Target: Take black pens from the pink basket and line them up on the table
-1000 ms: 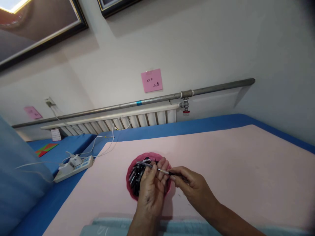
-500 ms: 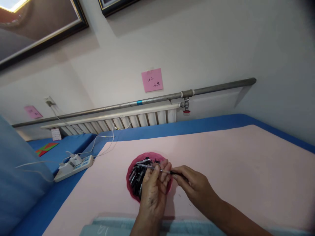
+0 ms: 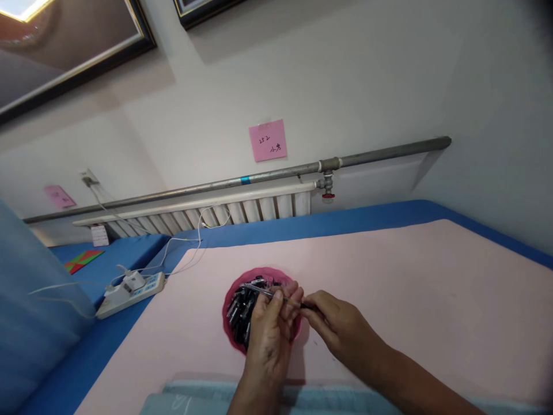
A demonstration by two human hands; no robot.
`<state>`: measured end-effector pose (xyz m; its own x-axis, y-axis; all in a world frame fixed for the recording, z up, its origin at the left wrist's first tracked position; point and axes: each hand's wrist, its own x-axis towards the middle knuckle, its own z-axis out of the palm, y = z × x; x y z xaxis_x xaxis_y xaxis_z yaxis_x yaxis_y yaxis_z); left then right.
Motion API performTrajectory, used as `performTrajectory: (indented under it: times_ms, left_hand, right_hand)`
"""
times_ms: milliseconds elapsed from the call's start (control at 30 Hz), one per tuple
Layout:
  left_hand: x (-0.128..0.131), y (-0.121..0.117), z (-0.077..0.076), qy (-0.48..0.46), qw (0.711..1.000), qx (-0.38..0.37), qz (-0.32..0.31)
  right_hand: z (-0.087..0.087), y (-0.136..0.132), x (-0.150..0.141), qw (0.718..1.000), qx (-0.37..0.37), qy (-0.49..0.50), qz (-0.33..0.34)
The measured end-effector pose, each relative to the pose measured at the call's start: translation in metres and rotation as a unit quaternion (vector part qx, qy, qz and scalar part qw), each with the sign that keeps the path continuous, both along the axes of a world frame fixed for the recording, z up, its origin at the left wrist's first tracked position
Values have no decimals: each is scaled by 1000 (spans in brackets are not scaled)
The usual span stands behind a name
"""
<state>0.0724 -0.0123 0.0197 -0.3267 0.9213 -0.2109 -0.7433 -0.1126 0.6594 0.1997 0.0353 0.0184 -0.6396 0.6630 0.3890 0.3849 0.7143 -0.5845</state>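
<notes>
A slim pen point(image 3: 290, 300) with a clear barrel and a dark end lies slanted between my two hands. My left hand point(image 3: 273, 328), palm turned up, pinches the barrel with the thumb against the fingers. At its dark end, my right hand point(image 3: 332, 317) grips the pen between thumb and bent fingers, hiding part of that end. Below and behind my left hand stands a pink bowl point(image 3: 226, 323) with a scalloped rim. Several black and clear pen parts point(image 3: 242, 314) fill it, partly covered by the hand.
A pink sheet point(image 3: 389, 276) covers the blue table point(image 3: 367, 213). A power strip point(image 3: 129, 297) with white plugs and cables lies at the left. Light blue cloth point(image 3: 207, 397) runs along the near edge. Behind are a radiator point(image 3: 259, 210) and a metal pipe point(image 3: 285, 172).
Both hands keep their hold on the pen, which has shifted very slightly. The bowl stays in place.
</notes>
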Motion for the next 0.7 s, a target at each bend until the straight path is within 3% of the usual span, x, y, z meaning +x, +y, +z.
performTrajectory:
  times_ms: [267, 700]
  left_hand:
    - [0, 1, -4, 20, 1000, -11, -4]
    - [2, 8, -5, 49, 998, -26, 22]
  right_hand:
    - [-3, 1, 0, 995, 94, -19, 3]
    - [-10, 3, 0, 994, 106, -33, 17]
